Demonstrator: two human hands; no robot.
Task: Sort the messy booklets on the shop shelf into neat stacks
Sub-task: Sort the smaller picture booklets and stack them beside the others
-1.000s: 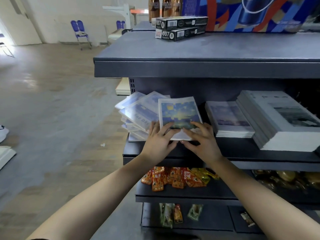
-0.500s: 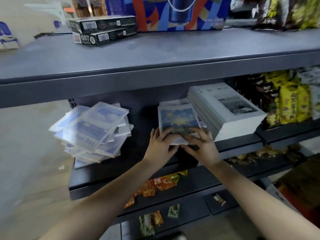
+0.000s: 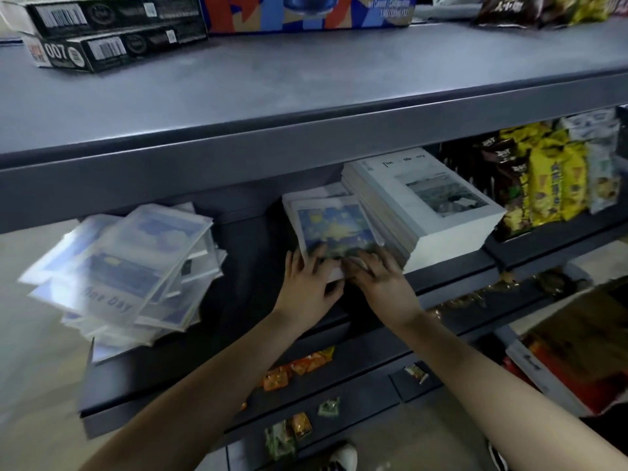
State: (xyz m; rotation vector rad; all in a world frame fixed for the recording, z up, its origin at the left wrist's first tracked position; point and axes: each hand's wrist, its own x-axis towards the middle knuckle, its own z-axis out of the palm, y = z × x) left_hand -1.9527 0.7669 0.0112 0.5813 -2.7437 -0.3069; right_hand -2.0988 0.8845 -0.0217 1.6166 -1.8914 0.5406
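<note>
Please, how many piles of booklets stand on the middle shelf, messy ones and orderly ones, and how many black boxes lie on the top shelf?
Messy heaps of booklets: 1, the messy heap
Orderly stacks of booklets: 2, the low stack and the tall stack
Black boxes: 2, the upper black box and the lower black box
Total: 5

A dark grey metal shelving unit (image 3: 306,144) with several tiers is seen. A pale floor (image 3: 30,385) is visible at the left. Dim light is noted beneath the top tier.
</note>
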